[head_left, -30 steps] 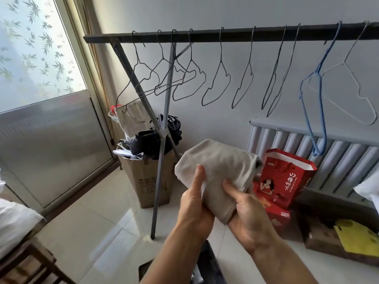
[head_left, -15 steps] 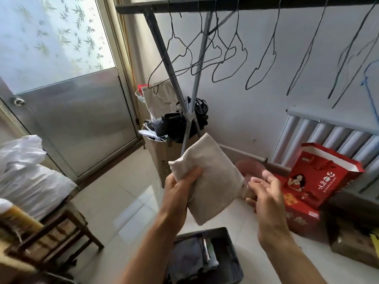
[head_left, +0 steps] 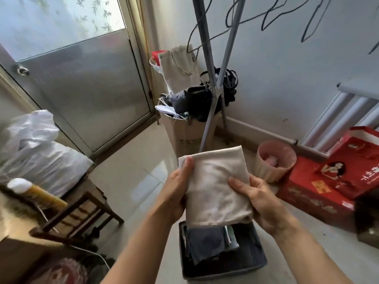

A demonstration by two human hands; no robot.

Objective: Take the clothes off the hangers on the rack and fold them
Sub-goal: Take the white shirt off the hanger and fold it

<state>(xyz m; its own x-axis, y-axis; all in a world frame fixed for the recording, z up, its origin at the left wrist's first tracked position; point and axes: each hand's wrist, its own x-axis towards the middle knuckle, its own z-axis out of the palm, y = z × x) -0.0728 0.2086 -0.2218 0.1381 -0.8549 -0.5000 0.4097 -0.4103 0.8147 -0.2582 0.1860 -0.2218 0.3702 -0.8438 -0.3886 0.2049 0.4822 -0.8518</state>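
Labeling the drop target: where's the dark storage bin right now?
Head view, bottom centre: the dark bin sits on the floor below the folded beige cloth held by the left hand and right hand, left of the red gift box.

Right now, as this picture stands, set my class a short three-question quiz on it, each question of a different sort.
1. True or false: the folded beige cloth is held above the dark bin.
2. Which grips the cloth? A only the left hand; B only the right hand; C both.
3. Fill in: the bin already holds folded dark ____.

Key: 1 true; 2 C; 3 clothes.
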